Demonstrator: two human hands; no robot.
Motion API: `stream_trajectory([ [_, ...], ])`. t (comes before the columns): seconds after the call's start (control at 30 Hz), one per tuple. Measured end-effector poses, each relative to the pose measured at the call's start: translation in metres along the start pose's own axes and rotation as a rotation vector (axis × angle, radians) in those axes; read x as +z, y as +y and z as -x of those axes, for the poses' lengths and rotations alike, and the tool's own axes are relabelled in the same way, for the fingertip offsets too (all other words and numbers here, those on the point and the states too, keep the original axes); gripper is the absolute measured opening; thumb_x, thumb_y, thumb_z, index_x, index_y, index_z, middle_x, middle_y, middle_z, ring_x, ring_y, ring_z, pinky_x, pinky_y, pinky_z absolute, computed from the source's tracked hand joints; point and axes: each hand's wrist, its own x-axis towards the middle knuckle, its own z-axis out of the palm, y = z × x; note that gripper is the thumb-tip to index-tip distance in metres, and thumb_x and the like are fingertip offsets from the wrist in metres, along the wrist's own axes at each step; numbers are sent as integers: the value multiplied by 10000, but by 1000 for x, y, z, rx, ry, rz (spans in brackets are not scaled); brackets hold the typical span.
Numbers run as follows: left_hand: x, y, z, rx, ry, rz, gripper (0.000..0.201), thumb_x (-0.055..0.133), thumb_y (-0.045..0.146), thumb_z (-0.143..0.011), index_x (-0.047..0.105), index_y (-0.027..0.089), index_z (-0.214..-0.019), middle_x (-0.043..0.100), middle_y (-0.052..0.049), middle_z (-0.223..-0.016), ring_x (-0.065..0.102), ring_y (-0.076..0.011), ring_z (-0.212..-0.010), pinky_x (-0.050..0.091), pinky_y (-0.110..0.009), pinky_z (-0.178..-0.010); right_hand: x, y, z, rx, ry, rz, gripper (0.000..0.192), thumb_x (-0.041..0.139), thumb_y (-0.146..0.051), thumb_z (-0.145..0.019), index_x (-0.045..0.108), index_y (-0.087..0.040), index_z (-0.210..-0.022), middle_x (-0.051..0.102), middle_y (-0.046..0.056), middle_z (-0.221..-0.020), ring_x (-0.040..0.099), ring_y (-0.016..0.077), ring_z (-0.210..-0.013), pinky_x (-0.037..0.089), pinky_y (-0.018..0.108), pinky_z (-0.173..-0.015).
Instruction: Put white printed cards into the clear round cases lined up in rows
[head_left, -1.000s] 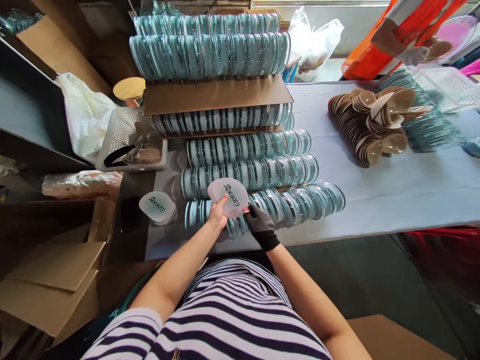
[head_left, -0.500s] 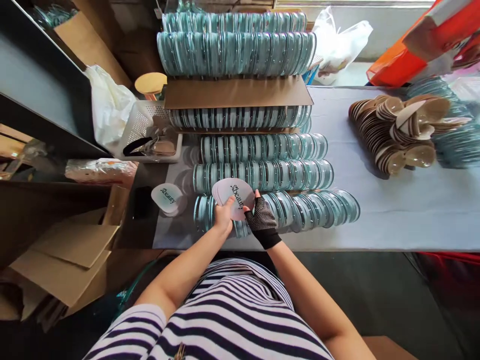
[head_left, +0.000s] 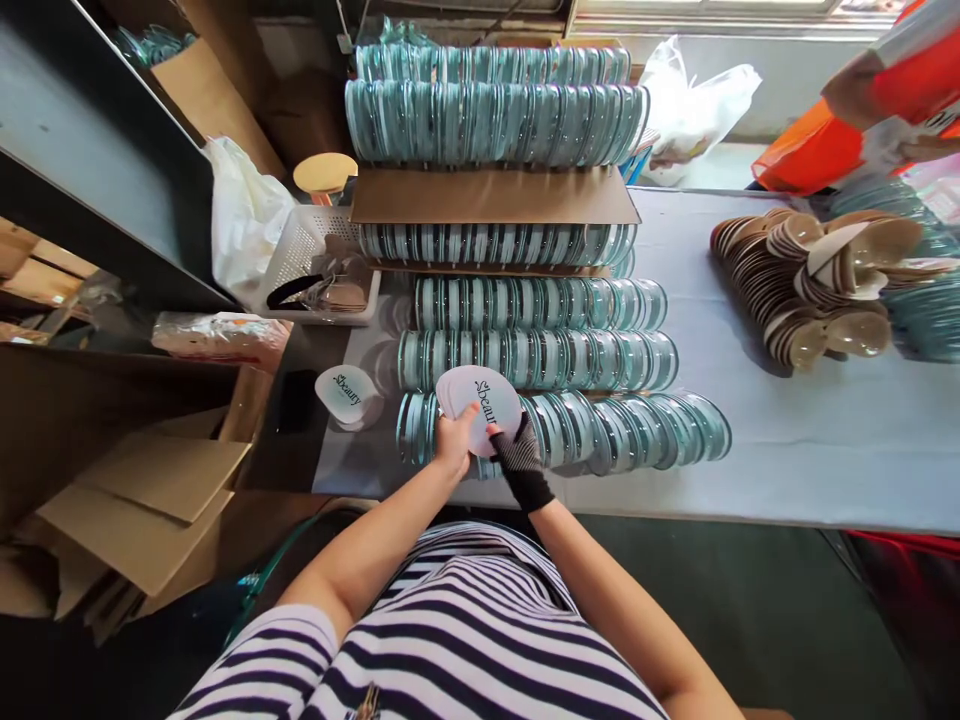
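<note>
Both hands grip a fanned stack of white oval cards (head_left: 459,390) printed with "beauty". My left hand (head_left: 454,442) is closed on its lower left edge, thumb on top. My right hand (head_left: 517,452), in a black dotted fingerless glove, pinches the lower right edge with the thumb on the front; its other fingers are partly hidden behind the cards. Below the cards lies the nearest row of clear, greenish curved plastic pieces (head_left: 630,432). Another printed oval card (head_left: 346,393) rests to the left on the table, on top of a clear piece.
More rows of clear pieces (head_left: 540,360) stand behind, some on a cardboard-topped rack (head_left: 495,195). At left is a white perforated basket (head_left: 300,240) with brown-backed pieces. Stacked brown-and-clear pieces (head_left: 795,280) lie on the right of the grey-covered table (head_left: 825,440).
The view has shifted slightly, so everything appears a little lower and to the right. Both hands still hold the card stack; my right fingers have turned inward along its edge.
</note>
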Motion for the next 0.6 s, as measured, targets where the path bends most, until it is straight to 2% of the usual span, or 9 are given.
stream_trajectory([
  [0.07,-4,13,-9,-8,-11,57,216,796,129,-694,720,121,-896,760,-92,-848,719,-208,-749,594,-345,-760,-15,-1,-7,162,27,-71,445,403,-402,-898,582,-138,-1210,703,129,-1038,662,220,-849,567,337,-718],
  [0.13,-17,36,-26,-5,28,107,187,778,136,-729,720,119,-906,760,-97,-835,727,-225,-774,595,-395,-814,-36,-1,-3,144,121,-10,445,382,-424,-908,616,-132,-1148,712,133,-1007,657,225,-866,547,327,-740],
  [0.2,-39,62,-47,57,126,118,164,754,118,-751,720,116,-911,761,-89,-828,731,-230,-819,584,-418,-869,-55,0,14,78,154,174,437,423,-426,-897,634,-138,-1149,723,139,-982,665,244,-858,525,325,-727],
  [0.23,-51,73,-56,103,172,109,160,744,92,-749,721,116,-906,761,-81,-829,731,-224,-836,577,-411,-894,-60,1,25,51,104,281,437,440,-414,-895,631,-148,-1185,730,135,-966,672,248,-833,514,320,-705],
  [0.3,-73,85,-67,123,215,74,151,723,50,-744,722,111,-882,757,-73,-810,728,-216,-834,566,-407,-923,-63,0,49,17,-81,461,444,446,-365,-903,603,-187,-1278,745,110,-935,685,243,-772,488,301,-660],
  [0.37,-86,84,-69,34,186,55,131,694,48,-764,722,106,-878,752,-78,-789,727,-225,-825,559,-432,-934,-55,-5,66,-18,-260,550,462,417,-321,-929,552,-238,-1363,754,85,-957,697,231,-770,473,280,-651],
  [0.43,-89,75,-64,-89,152,82,129,660,86,-807,720,113,-918,753,-87,-803,725,-242,-859,552,-461,-944,-41,-12,72,-29,-365,606,473,401,-293,-945,519,-276,-1402,756,73,-1001,706,227,-812,467,267,-663],
  [0.6,-79,63,-52,-212,183,216,230,588,201,-890,699,152,-1085,757,-112,-971,697,-263,-1027,537,-463,-961,-20,-25,66,-28,-454,744,527,442,-267,-933,454,-291,-1459,756,80,-998,709,231,-844,460,267,-694],
])
